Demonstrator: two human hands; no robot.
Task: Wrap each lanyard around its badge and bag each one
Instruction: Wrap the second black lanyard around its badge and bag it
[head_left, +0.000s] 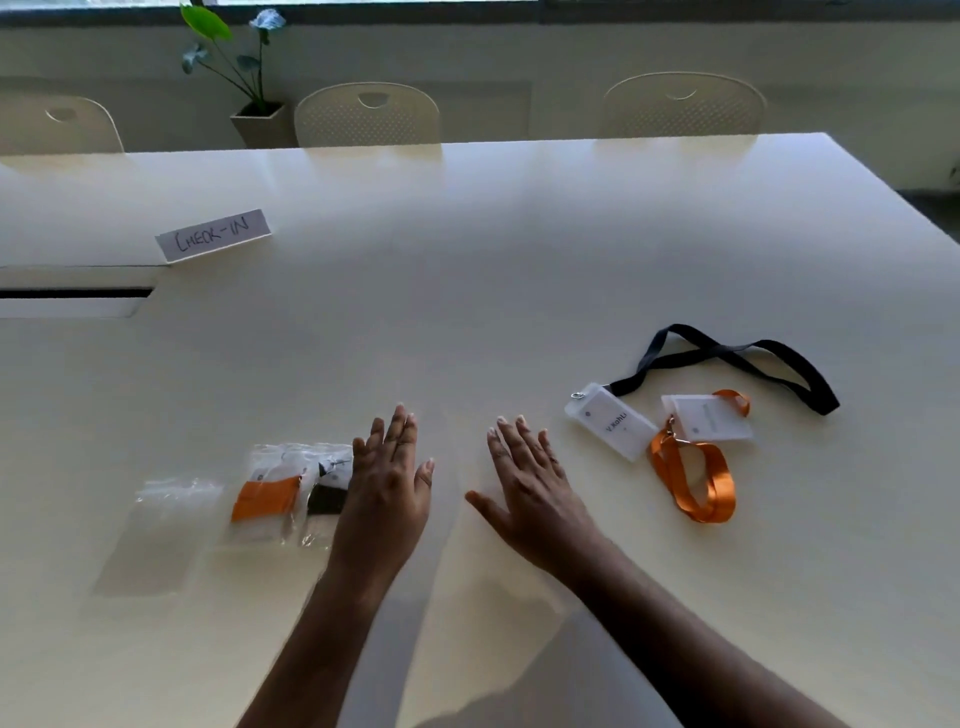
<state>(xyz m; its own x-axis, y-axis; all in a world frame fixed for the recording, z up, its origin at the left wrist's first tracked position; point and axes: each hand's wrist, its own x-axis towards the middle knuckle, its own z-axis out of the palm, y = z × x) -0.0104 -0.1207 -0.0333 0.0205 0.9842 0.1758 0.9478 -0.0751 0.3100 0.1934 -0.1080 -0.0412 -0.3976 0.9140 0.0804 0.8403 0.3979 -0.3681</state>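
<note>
Head view. A white table (467, 260) is seen from above, with both bare hands held low over its near middle.

Left hand (387, 483): palm down, fingers spread and extended, nothing pinched. Its outer edge overlaps the right side of a clear bag holding a badge wrapped in black lanyard (328, 493); whether skin touches the bag cannot be told.

Right hand (530, 493): palm down, fingers fanned open, thumb out to the left, nothing held. It is angled toward the loose badges on the right but is apart from them.

Bagged items, left of the hands: a clear bag with a badge wrapped in orange lanyard (267, 496) lies just beside the black-wrapped one. Further left, an empty clear bag (161, 530) lies flat.

Loose items, right of the hands: a white badge holder marked with a name (613, 422) lies tilted, its metal clip at the upper left, with a black lanyard (737, 358) trailing away in an open loop. Just beside it, a second badge holder (709, 418) lies with an orange lanyard (696, 483) looped below it and also showing at its upper right corner.

Far left, a folded paper sign reading "CHECK-IN" (214, 235) stands. Beyond the table edge, pale chairs (368, 117) and a potted plant (244, 67) are noted.
</note>
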